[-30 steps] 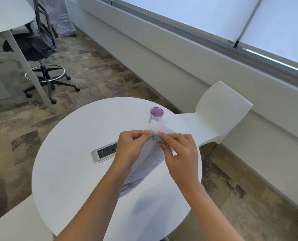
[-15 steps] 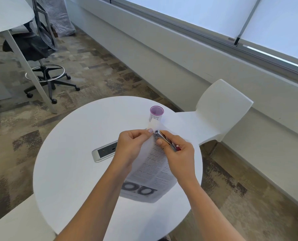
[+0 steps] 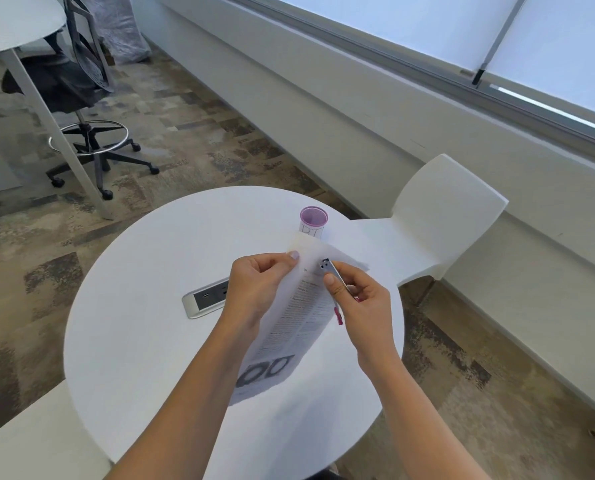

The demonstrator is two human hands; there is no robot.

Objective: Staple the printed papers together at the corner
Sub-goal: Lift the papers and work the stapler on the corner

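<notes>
Hanging over the round table (image 3: 133, 341), the printed papers (image 3: 299, 317) are pinched at the top edge by the left hand (image 3: 254, 289). Just right of it, the right hand (image 3: 362, 303) grips a small stapler (image 3: 327, 266), its nose at the corner. Better to push the corner fully inside before squeezing.

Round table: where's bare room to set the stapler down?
Free: the left side of the table, from the power outlet to the rim; the far strip left of the purple cup. Crowded: centre, where left hand and right hand hold papers and stapler.
</notes>
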